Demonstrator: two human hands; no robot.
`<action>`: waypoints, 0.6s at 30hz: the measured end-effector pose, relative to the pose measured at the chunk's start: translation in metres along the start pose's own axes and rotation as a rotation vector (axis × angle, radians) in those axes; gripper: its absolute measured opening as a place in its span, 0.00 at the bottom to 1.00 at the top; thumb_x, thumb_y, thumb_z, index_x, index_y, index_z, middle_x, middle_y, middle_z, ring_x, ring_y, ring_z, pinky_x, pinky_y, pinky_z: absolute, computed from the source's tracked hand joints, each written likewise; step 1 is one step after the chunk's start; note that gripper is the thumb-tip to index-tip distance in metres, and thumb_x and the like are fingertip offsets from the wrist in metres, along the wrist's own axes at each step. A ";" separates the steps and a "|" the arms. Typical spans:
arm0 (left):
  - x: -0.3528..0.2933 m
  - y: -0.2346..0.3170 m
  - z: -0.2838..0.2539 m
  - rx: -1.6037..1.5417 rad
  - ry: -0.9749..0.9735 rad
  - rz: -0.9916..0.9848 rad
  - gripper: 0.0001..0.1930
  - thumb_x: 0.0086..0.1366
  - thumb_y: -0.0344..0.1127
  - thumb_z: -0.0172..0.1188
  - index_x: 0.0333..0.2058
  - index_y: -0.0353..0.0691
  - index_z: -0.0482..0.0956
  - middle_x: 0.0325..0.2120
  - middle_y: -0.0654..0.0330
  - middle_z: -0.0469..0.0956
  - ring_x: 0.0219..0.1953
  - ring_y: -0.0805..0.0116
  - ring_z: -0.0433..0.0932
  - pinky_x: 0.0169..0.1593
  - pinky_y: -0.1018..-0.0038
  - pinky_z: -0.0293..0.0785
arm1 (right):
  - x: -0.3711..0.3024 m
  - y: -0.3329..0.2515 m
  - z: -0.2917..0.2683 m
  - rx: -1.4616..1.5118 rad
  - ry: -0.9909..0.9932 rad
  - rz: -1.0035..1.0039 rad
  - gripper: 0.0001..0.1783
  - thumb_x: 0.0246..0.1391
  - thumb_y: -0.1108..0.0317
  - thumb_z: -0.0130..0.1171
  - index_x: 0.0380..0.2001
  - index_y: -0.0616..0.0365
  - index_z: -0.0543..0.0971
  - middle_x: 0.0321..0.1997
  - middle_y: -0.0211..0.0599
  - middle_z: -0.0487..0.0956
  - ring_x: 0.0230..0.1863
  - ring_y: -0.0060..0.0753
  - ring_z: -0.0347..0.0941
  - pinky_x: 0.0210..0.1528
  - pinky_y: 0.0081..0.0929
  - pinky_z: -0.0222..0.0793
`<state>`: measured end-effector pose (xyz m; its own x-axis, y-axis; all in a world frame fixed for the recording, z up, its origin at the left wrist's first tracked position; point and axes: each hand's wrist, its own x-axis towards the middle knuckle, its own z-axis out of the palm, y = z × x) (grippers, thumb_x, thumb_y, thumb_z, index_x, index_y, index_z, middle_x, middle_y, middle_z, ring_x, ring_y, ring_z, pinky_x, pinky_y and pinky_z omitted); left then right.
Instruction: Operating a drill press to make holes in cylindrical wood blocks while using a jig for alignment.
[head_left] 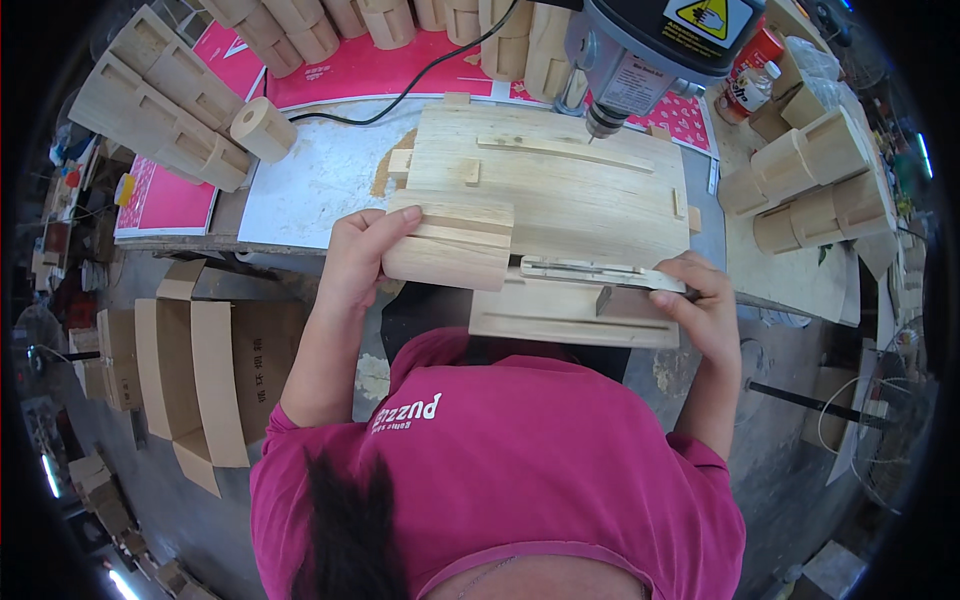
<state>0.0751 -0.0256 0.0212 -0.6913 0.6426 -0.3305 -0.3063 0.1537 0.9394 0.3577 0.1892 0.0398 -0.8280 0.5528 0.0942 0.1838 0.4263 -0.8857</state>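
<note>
My left hand [362, 250] grips a pale wooden block [450, 250] with a rounded side and a lengthwise groove, its thumb on top. The block lies at the near left edge of a wooden jig board [560, 190]. A long thin pale strip with dark lines [590, 269] extends leftward from my right hand [698, 300], whose thumb and fingers close on its dark right end. Below the strip, a smaller wooden board [560, 312] with a slot and a small upright peg juts toward me. I cannot tell whether the strip touches it.
A drill press [606, 120] hangs over the board's far right. Grooved wooden cylinders [165, 105] stand stacked at the far left, with more at the back and right. A short cylinder [263, 130] stands at left. Bottles [748, 92] stand far right; an open cardboard box [215, 375] is below left.
</note>
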 end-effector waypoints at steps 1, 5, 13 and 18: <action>0.000 -0.001 0.002 0.008 -0.012 0.025 0.15 0.52 0.41 0.63 0.16 0.37 0.72 0.09 0.66 0.67 0.07 0.83 0.58 0.11 0.84 0.48 | -0.001 -0.002 -0.002 -0.003 0.004 0.005 0.12 0.37 0.72 0.66 0.29 0.63 0.79 0.26 0.30 0.74 0.30 0.22 0.67 0.32 0.18 0.61; 0.000 -0.004 0.012 0.023 -0.048 0.001 0.16 0.52 0.42 0.63 0.16 0.38 0.72 0.08 0.66 0.67 0.07 0.83 0.58 0.11 0.84 0.48 | 0.001 0.004 0.001 0.029 0.114 -0.081 0.13 0.36 0.72 0.66 0.30 0.63 0.79 0.30 0.30 0.72 0.33 0.23 0.66 0.34 0.18 0.61; 0.012 -0.012 0.025 0.039 -0.099 -0.037 0.17 0.51 0.43 0.63 0.17 0.35 0.72 0.09 0.66 0.67 0.08 0.84 0.58 0.11 0.85 0.48 | 0.006 0.048 0.000 0.201 0.105 0.030 0.13 0.37 0.72 0.66 0.32 0.61 0.80 0.32 0.28 0.71 0.35 0.21 0.66 0.36 0.17 0.60; 0.017 -0.016 0.031 0.064 -0.097 -0.078 0.18 0.51 0.44 0.63 0.17 0.35 0.72 0.09 0.66 0.67 0.08 0.83 0.58 0.11 0.84 0.48 | 0.002 0.047 -0.003 0.115 0.130 -0.046 0.13 0.37 0.73 0.66 0.32 0.61 0.80 0.31 0.28 0.71 0.34 0.21 0.66 0.36 0.17 0.60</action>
<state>0.0887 0.0064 0.0030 -0.5998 0.6958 -0.3951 -0.3119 0.2515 0.9162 0.3660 0.2126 0.0001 -0.7574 0.6256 0.1870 0.0794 0.3725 -0.9246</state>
